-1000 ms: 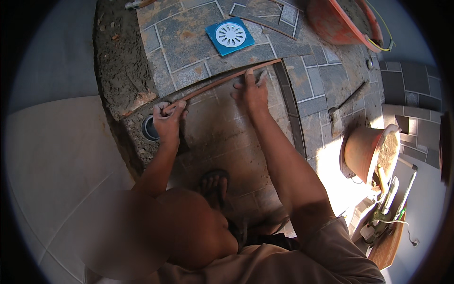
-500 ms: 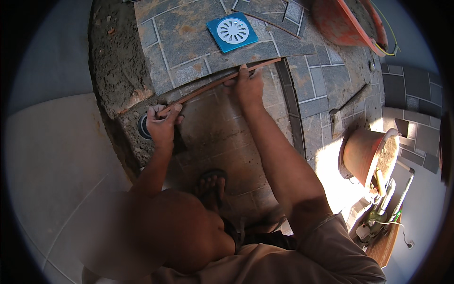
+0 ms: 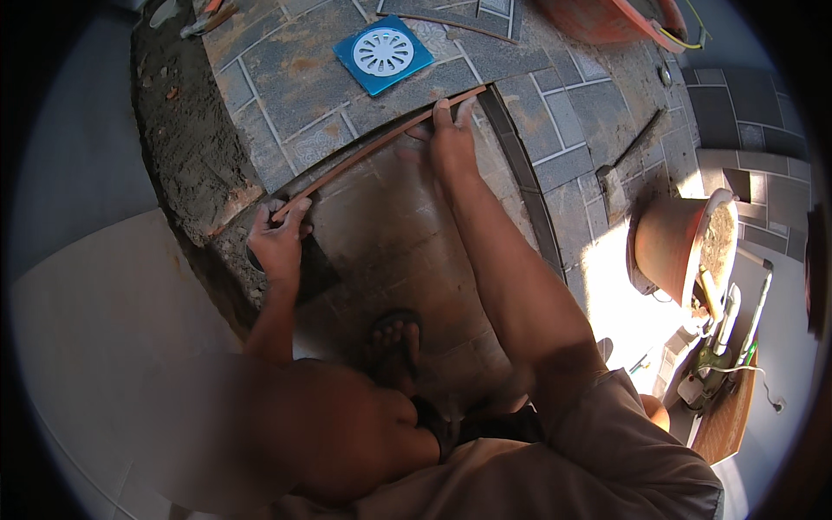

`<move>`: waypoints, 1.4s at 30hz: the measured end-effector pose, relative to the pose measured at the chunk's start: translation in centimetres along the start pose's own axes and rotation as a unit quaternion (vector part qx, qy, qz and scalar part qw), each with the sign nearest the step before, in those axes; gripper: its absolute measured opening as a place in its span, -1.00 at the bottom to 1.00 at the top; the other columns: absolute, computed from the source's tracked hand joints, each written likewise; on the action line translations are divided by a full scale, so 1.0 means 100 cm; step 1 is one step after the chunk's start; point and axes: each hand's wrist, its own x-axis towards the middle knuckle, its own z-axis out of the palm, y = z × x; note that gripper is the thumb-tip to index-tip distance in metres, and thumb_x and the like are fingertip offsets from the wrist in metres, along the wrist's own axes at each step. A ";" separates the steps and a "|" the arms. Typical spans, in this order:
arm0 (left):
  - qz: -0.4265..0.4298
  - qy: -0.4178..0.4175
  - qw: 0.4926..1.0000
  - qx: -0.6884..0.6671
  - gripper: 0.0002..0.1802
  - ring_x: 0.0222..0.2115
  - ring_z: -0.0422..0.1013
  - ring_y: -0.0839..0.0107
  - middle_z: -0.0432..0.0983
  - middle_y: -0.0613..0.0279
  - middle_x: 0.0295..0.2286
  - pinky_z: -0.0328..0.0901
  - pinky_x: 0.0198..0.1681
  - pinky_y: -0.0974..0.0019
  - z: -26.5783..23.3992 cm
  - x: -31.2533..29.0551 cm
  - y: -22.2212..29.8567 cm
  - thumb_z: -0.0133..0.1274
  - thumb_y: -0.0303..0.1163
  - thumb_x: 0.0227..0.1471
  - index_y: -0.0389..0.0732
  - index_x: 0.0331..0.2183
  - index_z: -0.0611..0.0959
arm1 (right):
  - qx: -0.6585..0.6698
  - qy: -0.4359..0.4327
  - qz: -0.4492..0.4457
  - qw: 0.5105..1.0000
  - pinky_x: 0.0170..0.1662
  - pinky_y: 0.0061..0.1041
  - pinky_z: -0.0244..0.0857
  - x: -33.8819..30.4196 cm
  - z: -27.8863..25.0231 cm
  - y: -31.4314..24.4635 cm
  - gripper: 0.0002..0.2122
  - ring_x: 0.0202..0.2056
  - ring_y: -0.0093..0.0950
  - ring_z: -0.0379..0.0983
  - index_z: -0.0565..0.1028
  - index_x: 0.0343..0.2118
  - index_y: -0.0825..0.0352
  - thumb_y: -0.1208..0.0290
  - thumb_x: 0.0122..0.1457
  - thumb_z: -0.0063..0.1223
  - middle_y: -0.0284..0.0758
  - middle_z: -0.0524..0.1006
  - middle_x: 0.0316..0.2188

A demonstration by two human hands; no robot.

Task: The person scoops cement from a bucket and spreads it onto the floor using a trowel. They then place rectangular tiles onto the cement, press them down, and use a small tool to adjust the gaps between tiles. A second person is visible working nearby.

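A long thin reddish-brown strip lies slantwise along the edge of the raised grey tiles. My left hand pinches its near left end between thumb and fingers, over a round pipe opening that it mostly covers. Toward the far right end, my right hand grips the strip with the thumb on top; some of its fingers are blurred. Just beyond the strip, a blue square floor drain with a white slotted round cover rests on the tiles.
Wet mortar borders the tiles at the left. A red bucket stands at the far right, and another tub is nearer, beside tools. A dark tiled step edge runs along the right. My sandalled foot is below.
The view has shifted, so the floor and drain appear farther left and up. My left hand now covers more of the pipe opening. Both hands keep hold of the strip.
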 end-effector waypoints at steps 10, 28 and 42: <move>0.206 -0.066 0.908 0.358 -0.63 -0.56 0.34 0.21 0.43 0.19 -0.57 0.30 -0.48 0.14 -0.010 -0.003 -0.001 0.35 -0.19 0.18 -0.25 -0.42 0.58 | -0.098 0.091 -0.058 0.989 0.01 -0.06 0.58 0.027 -0.009 0.031 -0.21 0.09 0.02 0.53 -0.29 0.52 0.35 0.09 0.49 -0.14 0.18 0.38 0.23; 0.330 -0.089 0.796 0.499 -0.55 -0.57 0.44 -0.27 0.50 -0.16 -0.62 0.28 -0.54 -0.09 -0.010 -0.015 -0.003 0.27 0.00 0.21 -0.23 -0.40 0.63 | -0.224 0.087 -0.141 0.960 -0.34 -0.40 0.64 0.007 0.007 0.037 -0.27 -0.40 -0.17 0.72 -0.27 0.38 0.79 0.35 0.48 -0.15 0.21 0.63 -0.32; 0.312 -0.127 0.795 0.505 -0.49 -0.53 0.44 -0.32 0.50 -0.23 -0.61 0.28 -0.47 -0.15 -0.016 0.019 0.020 0.20 0.04 0.25 -0.25 -0.44 0.62 | -0.051 0.016 -0.030 0.998 -0.46 -0.51 0.62 -0.003 0.017 0.013 -0.26 -0.42 -0.24 0.73 -0.39 0.37 0.77 0.42 0.49 -0.17 0.17 0.64 -0.37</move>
